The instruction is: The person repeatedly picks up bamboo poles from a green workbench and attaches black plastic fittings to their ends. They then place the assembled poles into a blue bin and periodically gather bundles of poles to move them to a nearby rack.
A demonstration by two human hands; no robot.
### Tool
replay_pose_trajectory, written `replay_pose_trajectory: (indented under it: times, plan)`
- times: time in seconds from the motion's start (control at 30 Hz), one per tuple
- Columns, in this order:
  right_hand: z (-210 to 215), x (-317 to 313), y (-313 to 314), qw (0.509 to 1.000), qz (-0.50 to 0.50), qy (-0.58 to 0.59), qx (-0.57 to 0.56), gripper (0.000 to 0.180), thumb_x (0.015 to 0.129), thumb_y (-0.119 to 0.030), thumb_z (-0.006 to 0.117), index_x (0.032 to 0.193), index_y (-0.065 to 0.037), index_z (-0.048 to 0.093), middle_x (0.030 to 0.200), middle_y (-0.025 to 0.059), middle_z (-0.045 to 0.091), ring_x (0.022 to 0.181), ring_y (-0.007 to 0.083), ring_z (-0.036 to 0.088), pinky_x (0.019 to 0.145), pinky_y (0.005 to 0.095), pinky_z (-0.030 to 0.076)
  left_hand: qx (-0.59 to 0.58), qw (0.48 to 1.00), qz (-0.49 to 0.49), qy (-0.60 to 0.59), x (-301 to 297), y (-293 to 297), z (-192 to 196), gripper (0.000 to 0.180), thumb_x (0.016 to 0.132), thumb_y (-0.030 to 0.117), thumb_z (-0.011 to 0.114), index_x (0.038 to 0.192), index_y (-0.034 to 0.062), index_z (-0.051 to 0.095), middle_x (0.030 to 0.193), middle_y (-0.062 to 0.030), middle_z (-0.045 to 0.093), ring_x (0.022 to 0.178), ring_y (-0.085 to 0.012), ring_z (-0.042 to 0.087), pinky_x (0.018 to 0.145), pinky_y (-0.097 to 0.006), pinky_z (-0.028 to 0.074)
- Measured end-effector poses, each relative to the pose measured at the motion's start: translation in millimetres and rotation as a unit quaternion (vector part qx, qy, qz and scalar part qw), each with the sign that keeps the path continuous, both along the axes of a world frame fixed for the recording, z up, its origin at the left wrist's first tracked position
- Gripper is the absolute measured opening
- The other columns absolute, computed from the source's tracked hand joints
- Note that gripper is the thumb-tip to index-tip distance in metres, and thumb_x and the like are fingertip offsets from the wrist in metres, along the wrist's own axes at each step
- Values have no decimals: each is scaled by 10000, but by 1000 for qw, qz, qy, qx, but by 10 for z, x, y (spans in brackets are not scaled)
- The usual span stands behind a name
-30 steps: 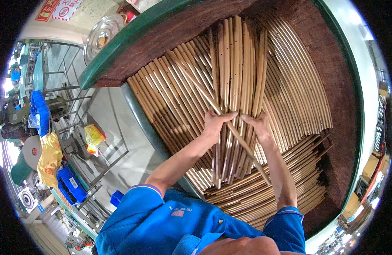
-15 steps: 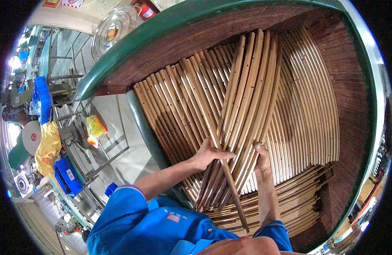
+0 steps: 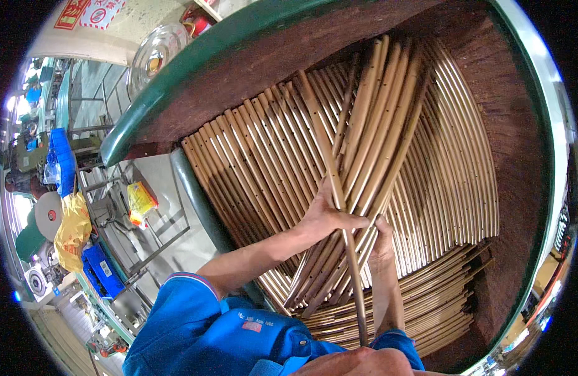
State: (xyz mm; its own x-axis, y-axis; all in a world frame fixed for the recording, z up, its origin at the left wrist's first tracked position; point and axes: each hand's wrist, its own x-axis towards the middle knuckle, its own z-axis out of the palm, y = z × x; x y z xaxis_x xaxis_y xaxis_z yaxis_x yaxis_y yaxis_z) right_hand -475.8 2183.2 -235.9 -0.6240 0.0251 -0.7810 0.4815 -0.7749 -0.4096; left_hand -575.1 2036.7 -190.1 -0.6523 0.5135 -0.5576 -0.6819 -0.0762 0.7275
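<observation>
My left hand (image 3: 326, 216) is closed on a bundle of long, slightly curved metal tubes (image 3: 380, 135), brownish gold with small drilled holes. Its thumb reaches across the front of the bundle. One single tube (image 3: 353, 276) crosses over the others at a slant and passes through the same hand. On the bundle's other side my right hand (image 3: 382, 243) presses in with the thumb up, close to the left thumb; its fingers are partly hidden behind the tubes. Beneath the bundle lie rows of similar tubes (image 3: 239, 163), side by side.
The tubes lie in a large bin with a green rim (image 3: 195, 59) and a worn brown inner wall (image 3: 518, 156). More tubes (image 3: 420, 301) lie crosswise near me. Outside at left are a blue bin (image 3: 102, 271), a yellow bag (image 3: 73, 232) and a metal frame (image 3: 157, 250).
Both hands have drawn closer together around the bundle, the left moving right and slightly up. The bundle's far ends have swung right, and the crossing tube has shifted. The view has moved slightly.
</observation>
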Motion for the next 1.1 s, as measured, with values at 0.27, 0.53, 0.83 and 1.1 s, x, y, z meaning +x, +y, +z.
replay_pose_trajectory:
  times: [0.27, 0.53, 0.83, 1.1]
  plan:
    - [463, 588, -381, 992, 2, 63, 114, 696, 748, -348, 663, 1277, 46, 441, 996, 165, 616, 874, 251, 636, 753, 366, 563, -6, 1000, 23, -1, 702, -262, 10, 1039, 643, -86, 750, 1463, 59, 129, 1304, -249, 422, 1065, -287, 561, 688, -330, 584]
    - [506, 1633, -766, 981, -101, -25, 164, 715, 786, -442, 608, 1319, -13, 397, 1112, 180, 549, 989, 285, 576, 829, 409, 501, 61, 995, -52, -54, 1260, -641, 359, 1001, 652, -43, 745, 1458, -26, 151, 1394, -219, 372, 1269, -301, 396, 1065, -371, 375]
    - [1449, 2370, -1213, 963, -33, 94, 251, 724, 828, -500, 525, 1360, -38, 361, 1195, 188, 497, 1043, 268, 544, 864, 433, 489, 113, 987, -27, 106, 2350, -1165, 901, 1062, 616, 270, 719, 1432, -89, 143, 1417, -324, 215, 1333, -424, 216, 1145, -414, 152]
    - [2300, 2856, -1945, 943, -69, 175, 273, 543, 934, -478, 473, 1249, -36, 492, 1027, 134, 605, 877, 204, 612, 743, 351, 526, 165, 921, 85, 343, 3046, -2083, 1972, 1184, 621, 312, 768, 1479, -17, 21, 1532, -171, 144, 1414, -252, 164, 1158, -370, 124]
